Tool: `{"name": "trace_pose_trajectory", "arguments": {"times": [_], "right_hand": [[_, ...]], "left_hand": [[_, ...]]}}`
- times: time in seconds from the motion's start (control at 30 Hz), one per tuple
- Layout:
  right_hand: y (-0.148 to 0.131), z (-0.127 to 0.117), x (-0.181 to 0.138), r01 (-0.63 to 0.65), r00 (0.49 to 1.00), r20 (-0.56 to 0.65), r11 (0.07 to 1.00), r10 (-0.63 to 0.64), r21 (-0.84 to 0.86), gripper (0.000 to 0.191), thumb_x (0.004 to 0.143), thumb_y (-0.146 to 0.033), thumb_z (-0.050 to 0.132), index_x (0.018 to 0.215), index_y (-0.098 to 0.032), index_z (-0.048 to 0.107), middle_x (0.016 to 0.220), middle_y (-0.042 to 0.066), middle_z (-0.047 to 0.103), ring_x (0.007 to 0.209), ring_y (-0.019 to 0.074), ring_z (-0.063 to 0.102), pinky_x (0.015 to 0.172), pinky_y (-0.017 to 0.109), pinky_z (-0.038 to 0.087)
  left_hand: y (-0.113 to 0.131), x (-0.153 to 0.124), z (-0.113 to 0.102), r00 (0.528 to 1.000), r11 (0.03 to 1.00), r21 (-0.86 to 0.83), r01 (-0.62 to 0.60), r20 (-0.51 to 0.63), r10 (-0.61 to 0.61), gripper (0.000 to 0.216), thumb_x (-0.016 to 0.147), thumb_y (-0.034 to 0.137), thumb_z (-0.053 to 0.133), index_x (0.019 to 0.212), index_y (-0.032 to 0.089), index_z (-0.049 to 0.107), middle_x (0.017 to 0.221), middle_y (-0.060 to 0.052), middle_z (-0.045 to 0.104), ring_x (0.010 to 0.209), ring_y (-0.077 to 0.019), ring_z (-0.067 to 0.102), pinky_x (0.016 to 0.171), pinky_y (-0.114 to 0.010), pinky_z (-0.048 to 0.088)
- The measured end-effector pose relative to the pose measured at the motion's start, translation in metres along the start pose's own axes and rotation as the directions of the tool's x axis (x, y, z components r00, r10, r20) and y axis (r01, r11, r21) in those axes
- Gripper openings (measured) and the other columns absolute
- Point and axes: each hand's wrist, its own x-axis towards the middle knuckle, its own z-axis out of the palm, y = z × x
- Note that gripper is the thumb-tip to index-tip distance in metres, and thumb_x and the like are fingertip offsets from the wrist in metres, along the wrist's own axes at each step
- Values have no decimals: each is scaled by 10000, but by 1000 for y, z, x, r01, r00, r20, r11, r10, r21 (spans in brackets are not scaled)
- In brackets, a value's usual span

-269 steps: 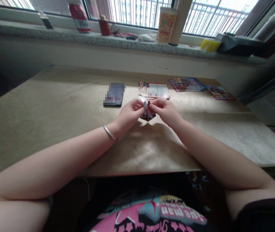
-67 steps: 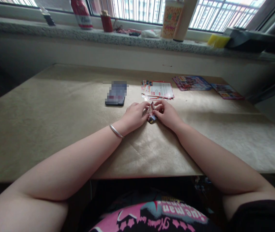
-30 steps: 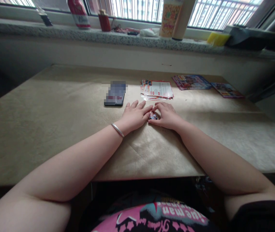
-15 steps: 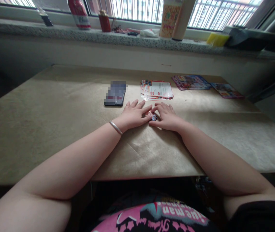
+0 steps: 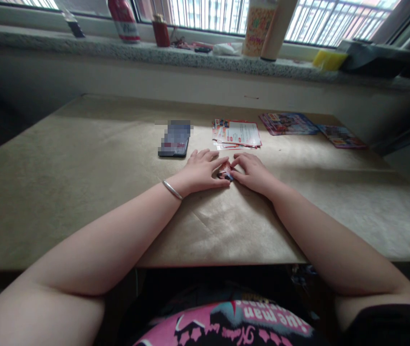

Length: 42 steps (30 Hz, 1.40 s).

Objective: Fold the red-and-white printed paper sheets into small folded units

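Note:
A small folded piece of printed paper (image 5: pixel 225 171) lies on the brown paper-covered table (image 5: pixel 82 158), in the middle. My left hand (image 5: pixel 205 169), with a silver bangle on its wrist, lies low on the table, and its forefinger and thumb close on the paper's left side. My right hand (image 5: pixel 252 171) meets it from the right, fingers bent, with the fingertips pinching the paper's other side. Most of the paper is hidden between the two hands.
A dark phone (image 5: pixel 174 142) lies just beyond my left hand. Printed leaflets (image 5: pixel 238 133) sit behind my hands, with more (image 5: pixel 287 123) and a further one (image 5: pixel 341 136) to the right. The window sill (image 5: pixel 46 42) holds a red can (image 5: pixel 123 20), cups (image 5: pixel 257 26) and a yellow sponge (image 5: pixel 329 59).
Nine seconds ago both hands held the folded paper above the table. They brought it down and pressed it flat with spread fingers. Now the fingers have drawn in around the paper.

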Motion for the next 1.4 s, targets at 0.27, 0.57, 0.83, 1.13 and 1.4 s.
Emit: {"name": "trace_pose_trajectory", "arguments": {"times": [0.27, 0.57, 0.83, 1.13, 1.4], "right_hand": [[-3, -7, -4, 141, 984, -107, 988, -146, -57, 158, 799, -250, 665, 949, -217, 702, 1292, 95, 634, 1263, 279, 521, 1102, 496, 404], [-25, -14, -9, 195, 978, 101, 974, -184, -119, 387, 909, -263, 509, 1259, -193, 659, 1347, 80, 632, 1284, 225, 544, 1128, 415, 417], [-23, -16, -8, 202, 968, 176, 970, -177, -134, 470, 900, -268, 507, 1355, -189, 593, 1402, 89, 593, 1333, 233, 510, 1148, 436, 392], [-27, -10, -5, 223, 950, 251, 965, -184, -138, 581, 855, -176, 430, 1427, -101, 497, 1511, 104, 475, 1427, 210, 392, 1209, 405, 287], [-33, -12, -2, 172, 956, 272, 959, -108, -225, 598, 874, -251, 438, 1462, -146, 458, 1542, 74, 436, 1420, 238, 400, 1203, 441, 259]], "left_hand": [[-6, 0, 0, 984, 999, -26, -23, -178, 18, 519, 888, 374, 562, 1367, 179, 537, 1234, -117, 612, 1149, -266, 563, 1029, -394, 442], [-11, 2, -3, 985, 994, -54, -99, -146, 90, 487, 935, 304, 491, 1389, 127, 496, 1343, -120, 606, 1249, -236, 550, 1099, -370, 418], [-20, -10, -19, 954, 952, 93, -290, -54, 296, 358, 958, 251, 459, 1269, 196, 627, 1456, -86, 514, 1290, -215, 526, 1105, -351, 423], [-11, -10, -26, 930, 921, 134, -366, 65, 361, 361, 967, 250, 425, 1226, 138, 651, 1329, -102, 626, 1259, -204, 564, 1113, -331, 420], [-9, -9, -19, 952, 948, 88, -306, -5, 308, 340, 949, 189, 425, 1201, 148, 650, 1321, -100, 630, 1232, -188, 579, 1112, -329, 430]]}}
